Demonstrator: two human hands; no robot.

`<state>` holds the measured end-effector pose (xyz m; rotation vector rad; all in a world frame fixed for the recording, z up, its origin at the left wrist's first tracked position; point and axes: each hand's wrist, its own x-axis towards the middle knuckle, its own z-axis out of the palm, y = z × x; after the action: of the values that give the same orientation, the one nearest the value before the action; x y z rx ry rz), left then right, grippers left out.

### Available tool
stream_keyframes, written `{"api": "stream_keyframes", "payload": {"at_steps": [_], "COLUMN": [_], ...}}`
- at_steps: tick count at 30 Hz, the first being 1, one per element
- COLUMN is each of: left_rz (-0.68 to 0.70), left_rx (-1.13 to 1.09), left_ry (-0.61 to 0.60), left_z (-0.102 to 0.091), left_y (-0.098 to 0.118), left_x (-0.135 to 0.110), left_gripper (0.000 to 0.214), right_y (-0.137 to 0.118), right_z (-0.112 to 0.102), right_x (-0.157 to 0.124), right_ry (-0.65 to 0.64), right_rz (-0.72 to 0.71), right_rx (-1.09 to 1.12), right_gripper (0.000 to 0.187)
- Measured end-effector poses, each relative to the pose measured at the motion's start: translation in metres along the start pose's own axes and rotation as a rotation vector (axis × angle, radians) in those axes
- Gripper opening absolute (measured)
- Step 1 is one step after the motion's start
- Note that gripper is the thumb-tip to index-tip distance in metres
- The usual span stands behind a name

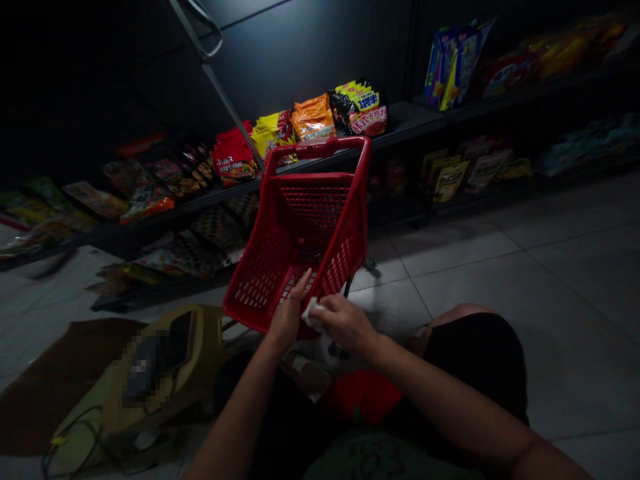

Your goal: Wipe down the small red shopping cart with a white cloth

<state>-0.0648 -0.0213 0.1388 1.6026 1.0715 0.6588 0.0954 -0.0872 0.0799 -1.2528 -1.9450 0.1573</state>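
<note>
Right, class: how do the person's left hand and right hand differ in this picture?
The left hand is flatter, its fingers extended up against the red plastic basket, while the right hand is curled. The left hand holds nothing visible, while the right hand grips a white cloth. Both hands are bare, and both are at the basket's near edge.

This person wears a dull green T-shirt [380,460] with dark print, and black shorts [475,367]. The left forearm [235,427] and right forearm [450,400] are bare.
</note>
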Motion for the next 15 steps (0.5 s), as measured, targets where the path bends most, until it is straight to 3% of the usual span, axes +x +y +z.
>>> {"api": "stream_keyframes", "payload": {"at_steps": [3,5,10,13,15], "left_rz": [-0.001,-0.010,-0.059,-0.071,-0.088], "left_rx": [-0.100,-0.158,-0.234,-0.236,-0.253], "left_ry": [-0.013,-0.024,-0.094,-0.132,-0.139], "left_z": [0.000,0.000,0.003,0.009,0.013], "left_y": [-0.002,-0.003,0.007,0.014,0.014], "left_x": [0.002,0.004,-0.001,-0.006,-0.005], "left_gripper": [0.085,0.088,0.092,0.093,0.097], "right_y": [0.009,-0.002,-0.039,-0.028,-0.013], "right_z": [-0.005,0.000,0.027,0.022,0.007], "right_x": [0.012,0.008,-0.021,-0.022,-0.016], "right_ry": [0.121,0.115,-0.104,-0.151,-0.090], "right_rz": [0.196,0.209,-0.105,-0.248,-0.243], "right_rx": [0.016,0.020,-0.011,0.035,0.118], "right_gripper": [0.030,0.030,0.024,0.021,0.018]}}
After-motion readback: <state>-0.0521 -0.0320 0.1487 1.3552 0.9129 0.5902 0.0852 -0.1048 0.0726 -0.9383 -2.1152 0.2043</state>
